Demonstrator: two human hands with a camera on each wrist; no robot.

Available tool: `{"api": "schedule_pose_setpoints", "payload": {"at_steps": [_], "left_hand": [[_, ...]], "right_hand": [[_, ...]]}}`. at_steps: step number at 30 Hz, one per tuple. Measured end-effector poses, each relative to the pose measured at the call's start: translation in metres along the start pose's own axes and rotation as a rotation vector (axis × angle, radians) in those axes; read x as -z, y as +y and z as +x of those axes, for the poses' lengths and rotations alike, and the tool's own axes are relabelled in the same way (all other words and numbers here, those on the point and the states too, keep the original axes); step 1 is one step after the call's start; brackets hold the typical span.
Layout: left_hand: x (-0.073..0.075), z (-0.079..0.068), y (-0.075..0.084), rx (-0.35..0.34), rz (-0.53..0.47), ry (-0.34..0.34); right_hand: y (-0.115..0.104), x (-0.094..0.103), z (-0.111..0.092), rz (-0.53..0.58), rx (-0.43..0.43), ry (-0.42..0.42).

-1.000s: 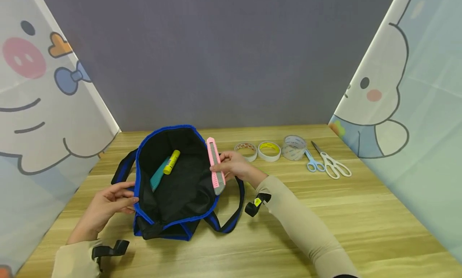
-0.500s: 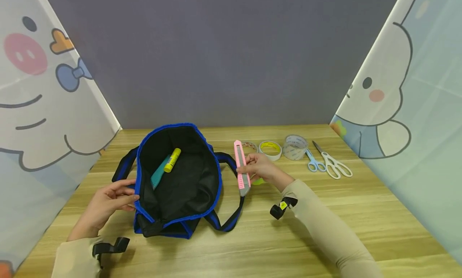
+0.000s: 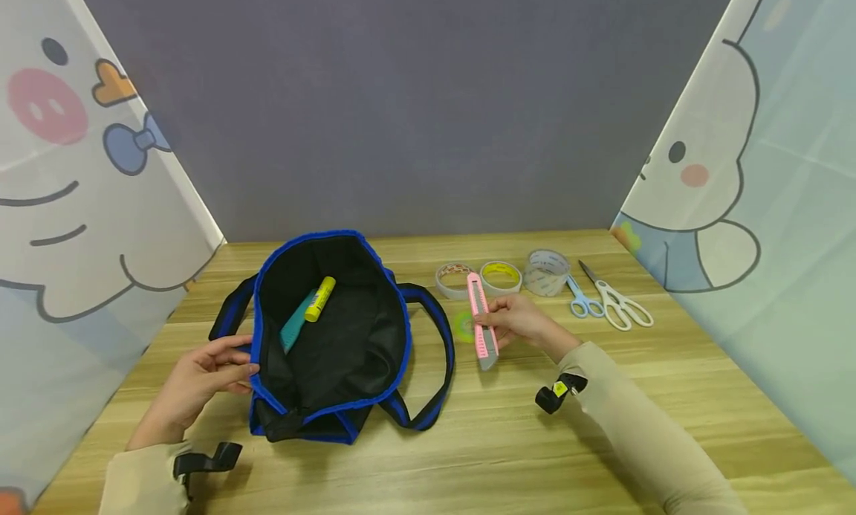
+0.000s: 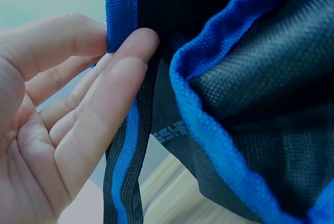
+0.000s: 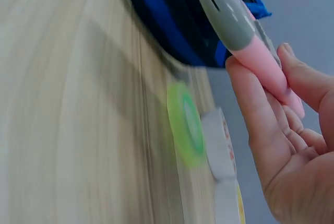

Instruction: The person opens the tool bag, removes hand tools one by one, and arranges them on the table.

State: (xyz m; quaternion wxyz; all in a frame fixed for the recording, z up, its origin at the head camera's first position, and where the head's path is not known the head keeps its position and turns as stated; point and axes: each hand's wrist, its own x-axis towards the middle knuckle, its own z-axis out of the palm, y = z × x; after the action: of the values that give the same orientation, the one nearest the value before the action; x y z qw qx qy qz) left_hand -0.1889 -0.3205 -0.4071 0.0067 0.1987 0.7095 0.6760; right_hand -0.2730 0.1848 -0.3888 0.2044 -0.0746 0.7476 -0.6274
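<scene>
My left hand [image 3: 200, 381] pinches the blue-edged rim of a black bag [image 3: 348, 344] at its left side; in the left wrist view the fingers [image 4: 115, 88] are at the blue trim beside a striped strap [image 4: 125, 161]. The bag's mouth gapes upward, with a yellow glue stick [image 3: 319, 299] and a flat teal item [image 3: 294, 325] inside. To the right of the bag, my right hand [image 3: 518, 322] holds a pink utility knife [image 3: 481, 318] between thumb and fingers, above the table. A green tape roll [image 3: 463, 326] lies just behind the knife, partly hidden.
Along the back of the table stand two tape rolls, one with a brown core [image 3: 441, 284] and one with a yellow core [image 3: 501, 275], then clear tape [image 3: 547, 273]. Blue scissors [image 3: 585, 305] and white-handled scissors [image 3: 625, 307] lie farther right. The bag's strap [image 3: 441, 374] loops onto the table.
My right hand has carried the pink utility knife rightward from the bag's rim to beside the tape rolls. The green tape roll has come into view. The left hand stays at the rim.
</scene>
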Motion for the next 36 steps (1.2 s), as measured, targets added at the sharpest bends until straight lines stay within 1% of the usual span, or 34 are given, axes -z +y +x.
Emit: {"api": "schedule_pose_setpoints", "payload": {"at_steps": [6, 10, 13, 18, 26, 30, 36], "left_hand": [[0.001, 0.000, 0.000, 0.000, -0.001, 0.002], [0.001, 0.000, 0.000, -0.010, -0.004, -0.002], [0.000, 0.000, 0.000, -0.016, -0.005, -0.004], [0.001, 0.000, -0.001, -0.015, -0.001, -0.009], [0.000, -0.002, -0.002, -0.021, -0.011, -0.015], [0.000, -0.002, -0.002, -0.020, -0.006, -0.014], [0.000, -0.003, -0.002, -0.018, -0.001, -0.006]], "right_hand": [[0.008, 0.018, -0.006, -0.050, -0.065, 0.017], [0.014, 0.027, -0.008, -0.106, -0.114, -0.002], [0.018, 0.031, -0.009, -0.162, -0.134, -0.017], [0.021, 0.034, -0.010, -0.236, -0.169, -0.018], [0.025, 0.036, -0.007, -0.302, -0.227, -0.021], [0.022, 0.034, -0.006, -0.342, -0.238, -0.028], [0.015, 0.030, -0.004, -0.451, -0.252, -0.019]]}}
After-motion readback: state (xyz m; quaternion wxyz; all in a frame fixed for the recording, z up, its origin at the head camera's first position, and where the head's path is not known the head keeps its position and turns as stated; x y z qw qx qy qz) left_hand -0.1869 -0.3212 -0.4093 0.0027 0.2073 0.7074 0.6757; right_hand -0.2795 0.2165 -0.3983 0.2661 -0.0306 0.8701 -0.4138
